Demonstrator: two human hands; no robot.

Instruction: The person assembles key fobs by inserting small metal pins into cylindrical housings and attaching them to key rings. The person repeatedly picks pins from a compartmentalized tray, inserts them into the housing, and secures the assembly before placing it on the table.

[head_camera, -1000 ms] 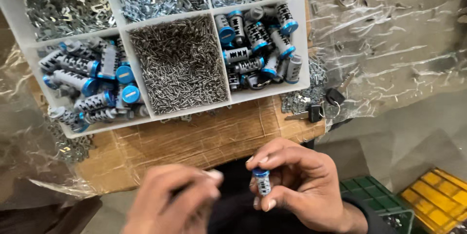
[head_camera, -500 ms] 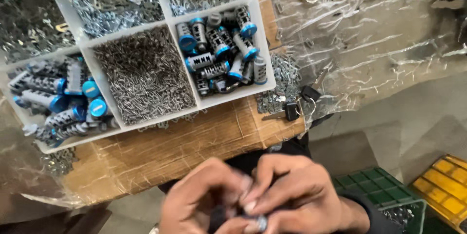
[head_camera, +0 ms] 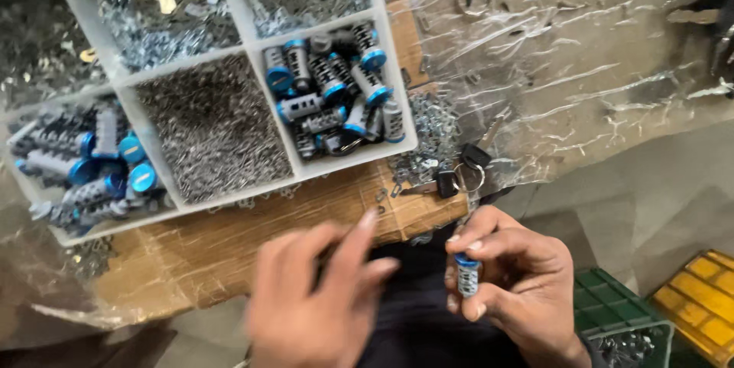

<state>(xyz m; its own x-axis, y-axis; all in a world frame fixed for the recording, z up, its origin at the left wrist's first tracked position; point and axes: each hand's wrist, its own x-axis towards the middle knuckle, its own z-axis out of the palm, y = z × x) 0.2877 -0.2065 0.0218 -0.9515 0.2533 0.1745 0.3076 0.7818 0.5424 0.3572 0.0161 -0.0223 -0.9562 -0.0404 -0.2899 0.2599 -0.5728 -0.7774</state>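
The right hand (head_camera: 511, 282) grips a small metal cylinder with a blue cap (head_camera: 467, 275), pinched between thumb and fingers near the lower middle of the view. The cylinder stands nearly upright, its long axis running top to bottom, blue cap uppermost and the ribbed grey body below it. The left hand (head_camera: 317, 299) is just beside it on the left, blurred, fingers loosely spread and pointing up towards the tray; it looks empty, though the blur leaves that uncertain. The cylinder therefore lies to the right of the left hand, with a narrow dark gap between them, and no other hand is near it. Above both hands, on a wooden board (head_camera: 229, 239) covered partly by clear plastic sheet (head_camera: 581, 62), sits a white divided tray (head_camera: 348, 163). Its right compartment holds more blue-capped cylinders (head_camera: 336, 93), the middle one a heap of small metal pins (head_camera: 214, 131), and the left one more capped cylinders (head_camera: 92, 162). A bunch of keys (head_camera: 459, 173) lies just beside the tray's lower right corner.
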